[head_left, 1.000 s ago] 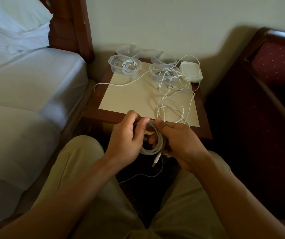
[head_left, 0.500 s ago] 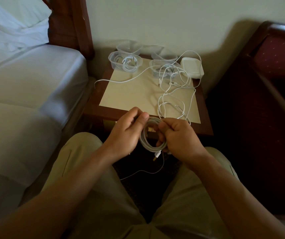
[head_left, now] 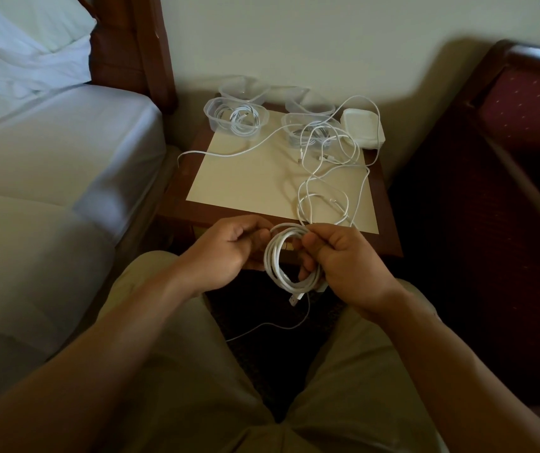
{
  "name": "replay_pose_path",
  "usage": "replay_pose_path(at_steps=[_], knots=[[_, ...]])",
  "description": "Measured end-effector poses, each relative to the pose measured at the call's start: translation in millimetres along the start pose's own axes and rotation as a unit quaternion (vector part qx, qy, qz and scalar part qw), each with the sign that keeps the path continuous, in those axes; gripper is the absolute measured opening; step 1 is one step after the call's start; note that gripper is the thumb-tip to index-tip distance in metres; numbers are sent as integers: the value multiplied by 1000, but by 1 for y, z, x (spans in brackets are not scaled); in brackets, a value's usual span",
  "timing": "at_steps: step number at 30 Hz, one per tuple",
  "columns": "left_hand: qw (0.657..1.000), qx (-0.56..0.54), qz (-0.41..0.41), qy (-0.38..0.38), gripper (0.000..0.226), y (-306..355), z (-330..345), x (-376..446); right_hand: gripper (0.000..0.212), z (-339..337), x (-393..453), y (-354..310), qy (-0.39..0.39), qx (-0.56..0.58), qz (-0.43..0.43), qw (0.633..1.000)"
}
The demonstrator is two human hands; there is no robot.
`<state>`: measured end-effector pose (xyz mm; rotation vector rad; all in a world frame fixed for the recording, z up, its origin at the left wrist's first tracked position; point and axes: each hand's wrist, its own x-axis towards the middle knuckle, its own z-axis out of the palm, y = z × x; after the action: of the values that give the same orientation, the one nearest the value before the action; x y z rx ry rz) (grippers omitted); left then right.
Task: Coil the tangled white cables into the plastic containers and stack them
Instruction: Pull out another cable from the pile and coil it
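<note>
As before, both hands (head_left: 226, 253) (head_left: 343, 266) grip coil (head_left: 281, 259), now raised.

head view: worn on the head, one camera only | aimed forward and down | hands (head_left: 294, 256) seen close, mid-frame | table (head_left: 262, 178) framed just beyond the hands | bed (head_left: 49, 165) cut off left of them | wide-angle edges bent
</note>
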<state>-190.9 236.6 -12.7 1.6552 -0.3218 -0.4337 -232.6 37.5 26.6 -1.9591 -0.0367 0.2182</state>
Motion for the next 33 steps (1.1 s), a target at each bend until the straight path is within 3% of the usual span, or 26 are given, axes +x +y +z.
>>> replay_pose_path(at_steps=[7, 14, 24, 30, 33], knots=[[996, -36, -9, 79, 27, 0, 11, 2, 39, 1, -1, -6, 6, -73, -29, 997], [989, -56, 13, 138, 28, 1, 13, 3, 33, 6, 5, -1, -8, -100, -34, 994], [995, -37, -93, -1, 25, -3, 8, 2, 35, 8, 3, 6, 64, -120, -49, 989], [968, -193, -158, -11, 32, -3, 5, 2, 42, 11, 4, 10, 97, -134, -54, 985], [988, -100, -115, -30, 23, 0, 12, -1, 38, 12, 4, 11, 96, -137, -58, 984]])
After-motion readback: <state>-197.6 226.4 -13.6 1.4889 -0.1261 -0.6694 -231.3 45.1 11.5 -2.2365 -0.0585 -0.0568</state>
